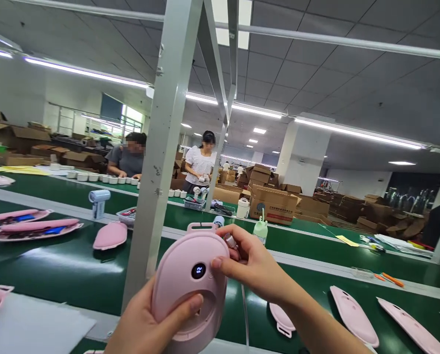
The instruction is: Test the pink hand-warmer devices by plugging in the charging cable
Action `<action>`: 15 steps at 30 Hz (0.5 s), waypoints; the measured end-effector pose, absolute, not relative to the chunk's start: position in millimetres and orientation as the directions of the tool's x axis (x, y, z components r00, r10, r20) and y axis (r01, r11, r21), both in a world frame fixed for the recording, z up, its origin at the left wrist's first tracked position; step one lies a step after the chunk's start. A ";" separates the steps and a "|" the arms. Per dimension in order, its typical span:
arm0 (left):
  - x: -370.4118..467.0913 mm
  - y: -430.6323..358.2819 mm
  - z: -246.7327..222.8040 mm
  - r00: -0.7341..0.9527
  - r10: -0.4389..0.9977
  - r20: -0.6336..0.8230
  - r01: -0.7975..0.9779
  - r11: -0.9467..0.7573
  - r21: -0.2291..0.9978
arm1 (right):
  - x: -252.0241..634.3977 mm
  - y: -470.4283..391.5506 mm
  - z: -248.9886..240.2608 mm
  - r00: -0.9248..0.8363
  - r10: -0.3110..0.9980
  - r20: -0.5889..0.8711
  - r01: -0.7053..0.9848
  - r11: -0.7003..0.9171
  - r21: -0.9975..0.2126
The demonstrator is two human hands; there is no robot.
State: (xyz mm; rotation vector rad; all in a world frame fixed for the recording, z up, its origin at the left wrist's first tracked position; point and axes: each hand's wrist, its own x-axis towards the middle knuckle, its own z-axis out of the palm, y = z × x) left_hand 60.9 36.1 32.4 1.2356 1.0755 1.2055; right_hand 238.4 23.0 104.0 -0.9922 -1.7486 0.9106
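Note:
A pink oval device (179, 255) with a small round display, lit with white digits, is held up in front of me. My left hand (157, 319) grips its lower left side, the thumb lying across the round recess on its face. On the upper right, my right hand (247, 258) presses its thumb to the face beside the display. A small silvery metal piece (230, 240) sits between the fingers of that hand. The device's back is hidden.
A grey metal post (161, 147) rises just left of the device. Pink shells (354, 314) lie on the green bench (76, 265), beside white sheets (31, 324). Across the bench are two people (200, 160), a blue handheld fan (99, 201) and cardboard boxes (273, 201).

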 end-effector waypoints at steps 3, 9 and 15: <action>62.8 30.4 35.9 0.055 0.995 0.082 -0.090 -0.077 0.993 | 238.2 24.0 101.5 -0.257 0.910 0.326 0.289 0.395 -0.872; 64.0 26.1 42.6 0.073 0.995 0.075 -0.106 -0.067 0.992 | 236.8 22.4 103.2 -0.243 0.918 0.314 0.332 0.383 -0.862; 61.6 25.1 42.2 0.071 0.993 0.094 -0.080 -0.088 0.993 | 235.0 17.4 106.3 -0.273 0.906 0.323 0.315 0.401 -0.860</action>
